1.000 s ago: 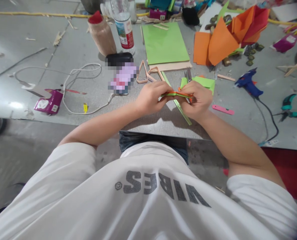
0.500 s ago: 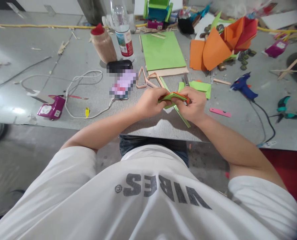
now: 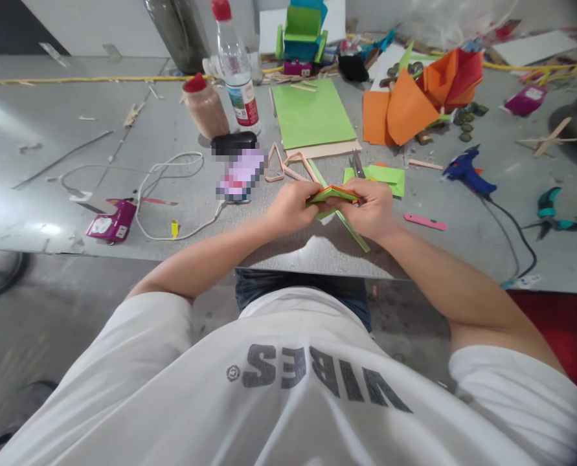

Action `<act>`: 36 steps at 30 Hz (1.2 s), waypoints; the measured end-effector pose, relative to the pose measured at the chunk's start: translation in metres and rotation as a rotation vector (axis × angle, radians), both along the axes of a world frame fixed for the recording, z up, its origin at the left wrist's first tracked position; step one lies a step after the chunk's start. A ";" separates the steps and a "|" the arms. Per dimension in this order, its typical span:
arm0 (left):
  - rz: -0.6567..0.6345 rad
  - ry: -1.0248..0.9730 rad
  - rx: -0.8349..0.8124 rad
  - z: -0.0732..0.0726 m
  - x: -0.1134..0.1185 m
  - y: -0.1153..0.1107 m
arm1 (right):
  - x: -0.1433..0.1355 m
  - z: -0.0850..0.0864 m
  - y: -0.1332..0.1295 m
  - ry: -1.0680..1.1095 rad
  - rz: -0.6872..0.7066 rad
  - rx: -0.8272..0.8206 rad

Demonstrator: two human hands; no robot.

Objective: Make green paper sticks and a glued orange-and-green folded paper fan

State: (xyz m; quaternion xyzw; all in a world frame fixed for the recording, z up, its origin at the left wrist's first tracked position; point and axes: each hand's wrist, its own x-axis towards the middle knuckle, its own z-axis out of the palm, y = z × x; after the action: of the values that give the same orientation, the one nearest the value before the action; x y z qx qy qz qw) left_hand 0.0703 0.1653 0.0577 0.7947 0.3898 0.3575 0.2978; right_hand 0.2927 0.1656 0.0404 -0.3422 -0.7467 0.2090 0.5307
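Observation:
Between my two hands is a folded piece of green and orange paper [image 3: 334,193], held just above the table near its front edge. My left hand [image 3: 293,206] pinches its left end. My right hand [image 3: 373,206] is closed on the right end, thumb underneath. Below the paper a thin green strip [image 3: 353,234] slants across the table. Just beyond my right hand lie scissors [image 3: 357,166], partly hidden, on green paper pieces [image 3: 390,178]. Bent peach-coloured strip frames [image 3: 274,163] lie beyond my left hand.
A phone [image 3: 242,175] on a white cable and a plastic bottle [image 3: 242,97] stand left. Green sheets [image 3: 315,116] lie ahead, orange paper shapes [image 3: 409,110] behind right. To the right are a blue glue gun [image 3: 470,171], a pink cutter [image 3: 425,222] and teal-handled pliers [image 3: 550,204].
The camera view has shifted slightly, so the table sits lower in the picture. Both hands keep hold of the folded paper, with only a small change in its tilt.

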 end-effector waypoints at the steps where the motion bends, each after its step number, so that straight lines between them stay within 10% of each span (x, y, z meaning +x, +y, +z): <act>1: 0.001 -0.008 -0.014 0.000 0.000 0.000 | 0.000 0.000 0.000 -0.010 -0.005 -0.018; 14: -0.101 -0.551 -0.602 -0.023 -0.001 0.022 | 0.001 -0.001 0.006 0.144 0.066 -0.216; 22: -0.062 -0.334 -0.206 -0.038 0.002 0.016 | -0.004 -0.006 0.009 0.129 0.076 -0.239; 36: -0.126 -0.545 -0.586 -0.013 -0.003 0.015 | 0.009 -0.014 0.022 0.092 0.059 -0.179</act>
State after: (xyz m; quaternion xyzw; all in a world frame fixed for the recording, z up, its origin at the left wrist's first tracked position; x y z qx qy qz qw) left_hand 0.0673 0.1800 0.0448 0.5749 0.3324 0.4097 0.6254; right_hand 0.3016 0.1876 0.0267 -0.3563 -0.7095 0.3060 0.5253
